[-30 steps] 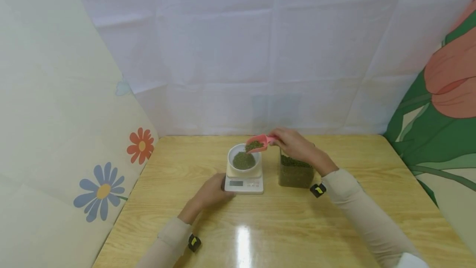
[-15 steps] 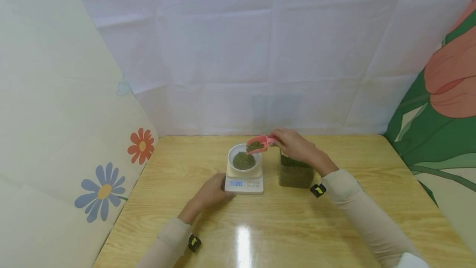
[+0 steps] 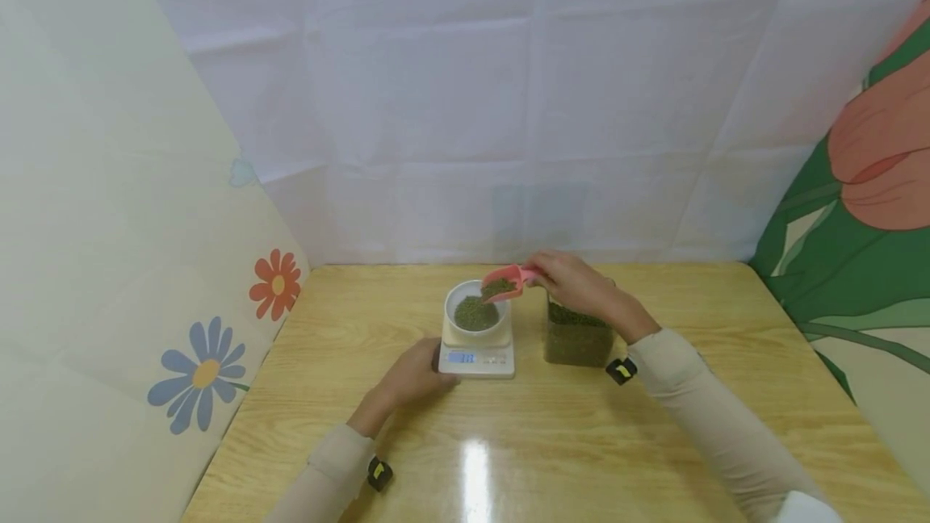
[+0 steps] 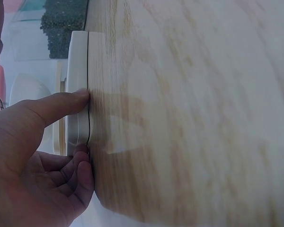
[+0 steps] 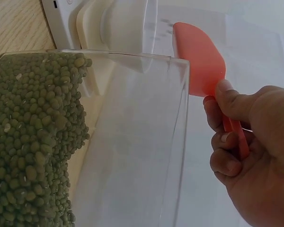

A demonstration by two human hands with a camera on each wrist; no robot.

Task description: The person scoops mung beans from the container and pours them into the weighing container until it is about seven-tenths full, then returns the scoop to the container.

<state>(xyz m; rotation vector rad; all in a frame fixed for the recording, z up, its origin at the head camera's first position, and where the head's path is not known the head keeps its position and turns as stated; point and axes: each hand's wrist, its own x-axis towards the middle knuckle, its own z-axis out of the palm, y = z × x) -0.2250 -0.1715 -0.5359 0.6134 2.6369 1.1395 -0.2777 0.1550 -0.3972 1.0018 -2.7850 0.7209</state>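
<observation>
My right hand (image 3: 574, 281) grips the handle of a pink scoop (image 5: 199, 59) loaded with green mung beans. The scoop is tilted over the right rim of a white bowl (image 3: 452, 297), and a few blurred beans fall from its lip in the right wrist view. A heap of mung beans (image 3: 475, 314) lies in the bowl, which sits on a white kitchen scale (image 3: 500, 370); its display glows blue. My left hand (image 3: 417, 374) holds the scale's front left corner, thumb (image 4: 68, 103) along the front edge and fingers curled at the side.
A clear square container (image 3: 579, 345) of mung beans (image 5: 33, 137) stands right of the scale, under my right forearm. The wooden table (image 3: 581, 442) meets a white cloth backdrop (image 3: 421, 103) behind, with flower-printed cloths at both sides.
The scale's display, dark a second ago, is lit and its figures differ from half a second ago. The scoop has tipped slightly more toward the bowl. My left hand stays in place.
</observation>
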